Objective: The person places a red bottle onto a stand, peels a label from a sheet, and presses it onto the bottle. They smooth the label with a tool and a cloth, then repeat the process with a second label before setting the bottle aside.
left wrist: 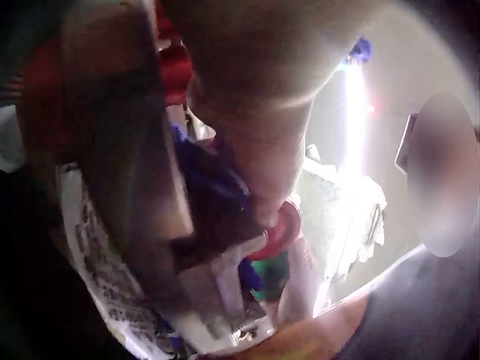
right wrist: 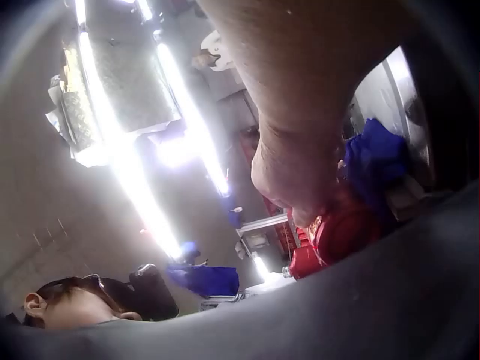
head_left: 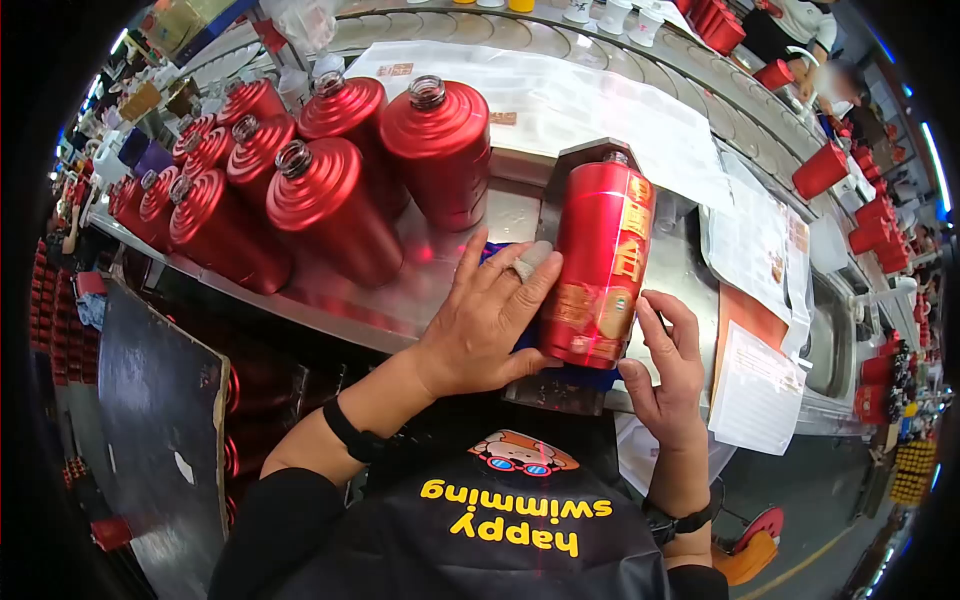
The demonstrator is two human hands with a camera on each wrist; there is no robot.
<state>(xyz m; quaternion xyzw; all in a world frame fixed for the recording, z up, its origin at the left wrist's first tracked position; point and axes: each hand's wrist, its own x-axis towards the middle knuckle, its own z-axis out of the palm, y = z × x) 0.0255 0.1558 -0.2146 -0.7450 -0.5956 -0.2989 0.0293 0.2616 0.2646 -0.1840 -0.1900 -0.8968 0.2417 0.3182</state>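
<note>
A glossy red bottle [head_left: 590,265] with gold lettering leans back in a dark metal holder [head_left: 578,157], its neck pointing away from me. My left hand [head_left: 485,320] lies along its left side, fingers spread, with the thumb by the base. Pale tape [head_left: 531,260] wraps one of that hand's fingers. On the other side, my right hand [head_left: 668,365] has its fingertips at the bottle's lower right edge, fingers slightly bent and thumb apart. Blue cloth [head_left: 597,379] shows beneath the base. In the right wrist view the round red base [right wrist: 351,234] appears beside the hand.
Several plain red bottles [head_left: 330,210] with open necks stand on the metal counter [head_left: 440,270] at left. White printed sheets [head_left: 620,110] lie behind the holder, and more papers [head_left: 757,385] hang at right near a sink [head_left: 830,335]. A slatted conveyor [head_left: 480,32] runs along the back.
</note>
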